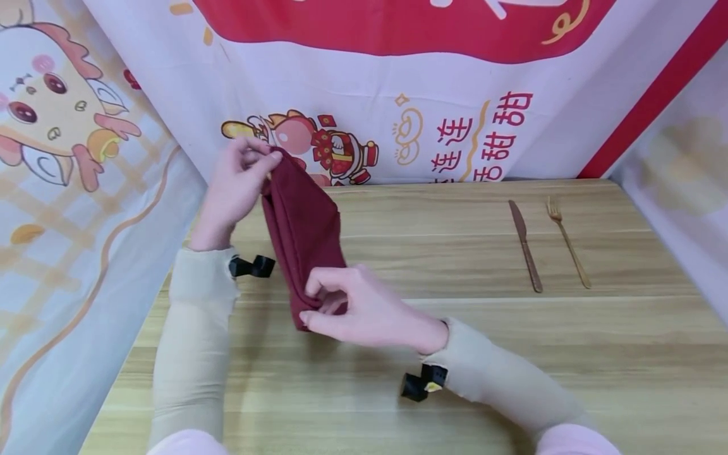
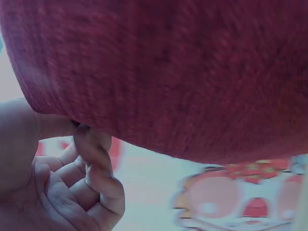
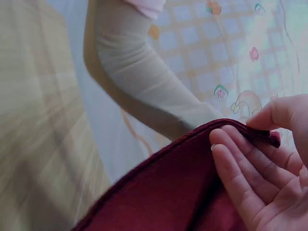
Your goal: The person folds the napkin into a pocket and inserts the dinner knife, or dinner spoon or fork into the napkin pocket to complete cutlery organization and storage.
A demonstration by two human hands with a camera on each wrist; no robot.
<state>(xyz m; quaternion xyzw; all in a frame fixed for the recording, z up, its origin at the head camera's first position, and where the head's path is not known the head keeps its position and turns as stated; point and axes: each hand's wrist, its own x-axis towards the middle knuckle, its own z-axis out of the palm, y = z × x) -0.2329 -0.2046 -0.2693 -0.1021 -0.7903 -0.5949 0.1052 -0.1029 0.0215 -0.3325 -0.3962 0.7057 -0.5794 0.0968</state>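
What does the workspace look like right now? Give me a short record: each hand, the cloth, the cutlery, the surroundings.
Left hand: left hand pinches the far end of the cloth
Right hand: right hand grips the near end
Cloth: dark red cloth, folded in layers, stretched between both hands; whether its lower edge touches the table is unclear
Knife: knife on the table, right of the cloth
Fork: fork right of the knife, apart from it
Table: wood-grain table
Backdrop: printed sheet behind the table
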